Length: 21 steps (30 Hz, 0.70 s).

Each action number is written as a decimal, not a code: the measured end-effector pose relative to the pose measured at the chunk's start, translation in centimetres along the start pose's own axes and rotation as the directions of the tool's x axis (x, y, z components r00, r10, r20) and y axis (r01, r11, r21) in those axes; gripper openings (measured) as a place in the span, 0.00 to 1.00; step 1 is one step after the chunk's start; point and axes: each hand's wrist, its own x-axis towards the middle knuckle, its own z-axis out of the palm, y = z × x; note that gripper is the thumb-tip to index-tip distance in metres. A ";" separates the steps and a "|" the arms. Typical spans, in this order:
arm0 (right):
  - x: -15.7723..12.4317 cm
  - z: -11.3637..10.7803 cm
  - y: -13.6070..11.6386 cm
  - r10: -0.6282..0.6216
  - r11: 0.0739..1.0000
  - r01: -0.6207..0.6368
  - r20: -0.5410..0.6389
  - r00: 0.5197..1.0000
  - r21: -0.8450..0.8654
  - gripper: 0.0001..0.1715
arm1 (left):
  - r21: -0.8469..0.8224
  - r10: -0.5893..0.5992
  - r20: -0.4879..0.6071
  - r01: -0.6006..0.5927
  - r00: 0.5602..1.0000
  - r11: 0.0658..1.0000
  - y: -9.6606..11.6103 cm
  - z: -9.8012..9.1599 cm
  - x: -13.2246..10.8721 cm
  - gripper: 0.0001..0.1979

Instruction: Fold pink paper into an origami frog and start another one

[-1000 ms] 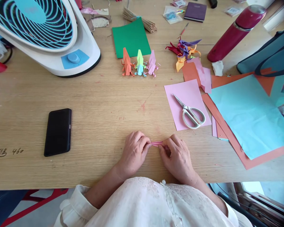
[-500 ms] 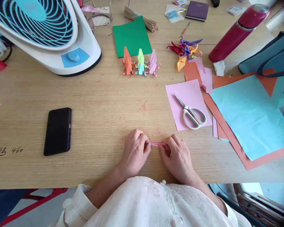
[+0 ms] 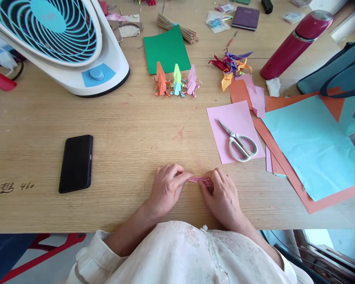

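- Paper (image 3: 197, 179): pink, folded into a slim strip; a lengthwise line between layers shows in the exposed middle. The ends are partly covered by fingers; the full outline cannot be determined.
- Position: near the front edge of the counter (image 3: 130, 138), roughly parallel to that edge. Contact with the surface cannot be confirmed.
- Left hand (image 3: 166, 188): fingertips narrowed, pinching the strip's left end.
- Right hand (image 3: 225, 195): thumb and fingers curled, gripping the right end.
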 end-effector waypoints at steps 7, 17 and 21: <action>0.0 -0.2 -0.1 -0.036 0.999 0.036 0.018 0.999 -0.002 0.07 | 0.016 0.036 -0.009 -0.036 0.999 0.999 0.1 0.1 -0.1 0.11; 0.1 -0.5 -0.4 0.011 0.997 -0.012 0.011 1.000 0.082 0.07 | -0.032 0.043 0.010 -0.043 0.999 0.999 -0.1 -0.2 0.0 0.12; 0.3 -0.4 -0.5 0.021 0.996 -0.022 0.013 1.000 0.083 0.07 | 0.030 0.143 0.049 -0.145 0.988 0.989 -0.7 -0.9 -0.5 0.13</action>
